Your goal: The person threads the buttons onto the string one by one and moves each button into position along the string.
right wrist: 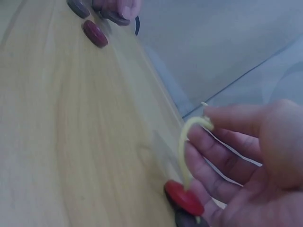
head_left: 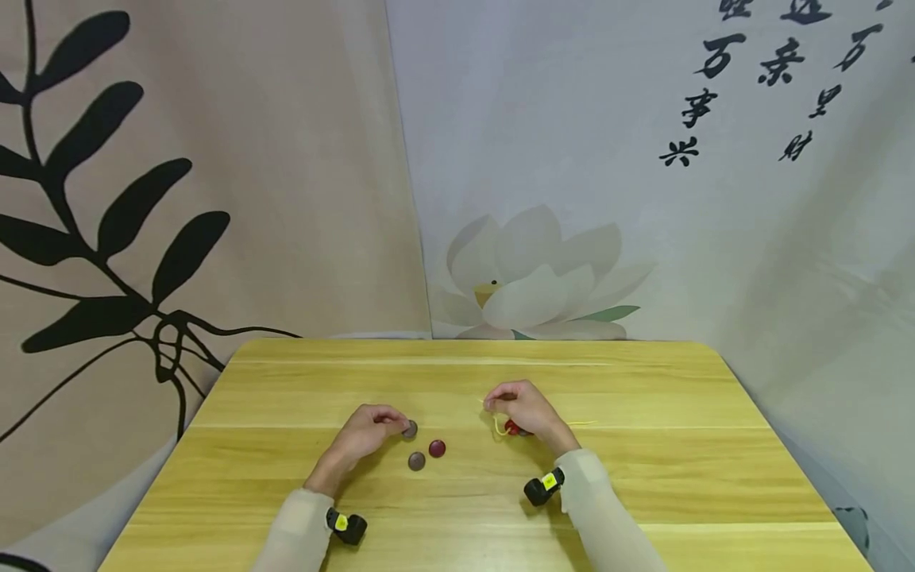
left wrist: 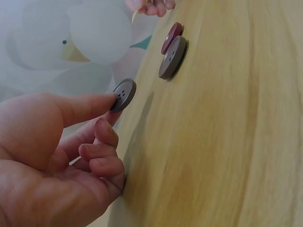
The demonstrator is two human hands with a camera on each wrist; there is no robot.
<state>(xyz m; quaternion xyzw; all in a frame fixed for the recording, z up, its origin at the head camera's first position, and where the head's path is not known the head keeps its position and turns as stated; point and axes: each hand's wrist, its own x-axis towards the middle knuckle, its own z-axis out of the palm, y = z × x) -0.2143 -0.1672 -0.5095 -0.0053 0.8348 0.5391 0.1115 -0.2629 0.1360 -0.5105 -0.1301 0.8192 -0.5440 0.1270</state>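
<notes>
My left hand [head_left: 368,431] pinches a grey-brown button [left wrist: 125,94] between thumb and finger, its holes showing in the left wrist view. My right hand [head_left: 527,408] pinches a yellow cord [right wrist: 185,146] near its end. From those fingers the cord bends down to a red button [right wrist: 183,197], which is threaded on it. Against the red one sits a dark button [right wrist: 189,220], partly cut off in the right wrist view. Between the hands lie a dark red button [head_left: 437,449] and another grey-brown button [head_left: 417,461], flat on the wood.
The wooden table [head_left: 457,524] has a straight back edge, with a printed curtain [head_left: 322,199] hanging behind it. A tail of the yellow cord [head_left: 582,423] stretches out to the right of the right wrist. Each wrist wears a small black camera [head_left: 545,486].
</notes>
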